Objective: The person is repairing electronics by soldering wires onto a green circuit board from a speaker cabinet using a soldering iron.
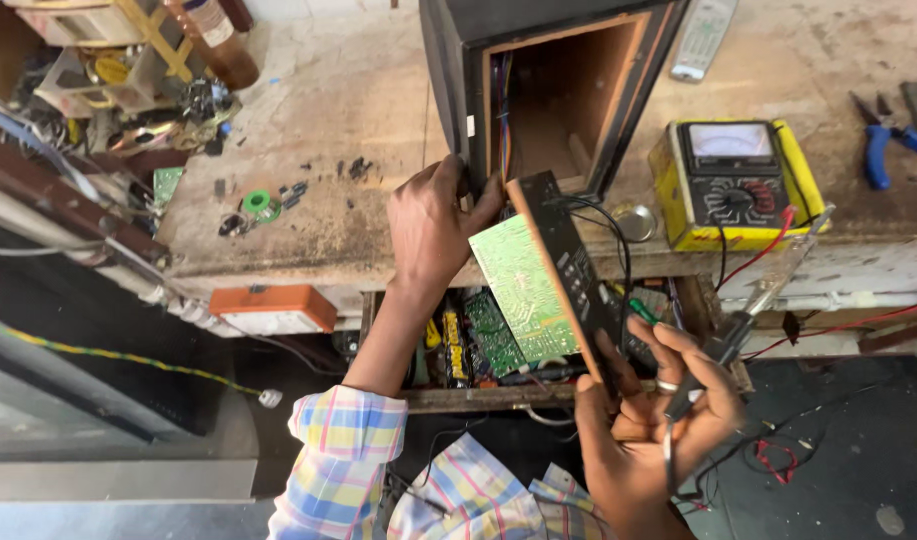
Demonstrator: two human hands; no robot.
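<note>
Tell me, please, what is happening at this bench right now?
A person holds a black panel with a green circuit board on its back, pulled out of an open speaker box. The left hand grips its top edge; the right hand supports the bottom while holding a probe. A yellow meter sits alongside.

Counts on and around the desk (378, 100)

Two hands: the left hand (433, 225) and the right hand (648, 410). One speaker box (548, 80), one panel (558, 270) with its green board (523, 285), one yellow meter (733, 185), one remote (700, 38), one pair of blue pliers (883, 140), one orange box (273, 308), one solder spool (258, 203).
</note>
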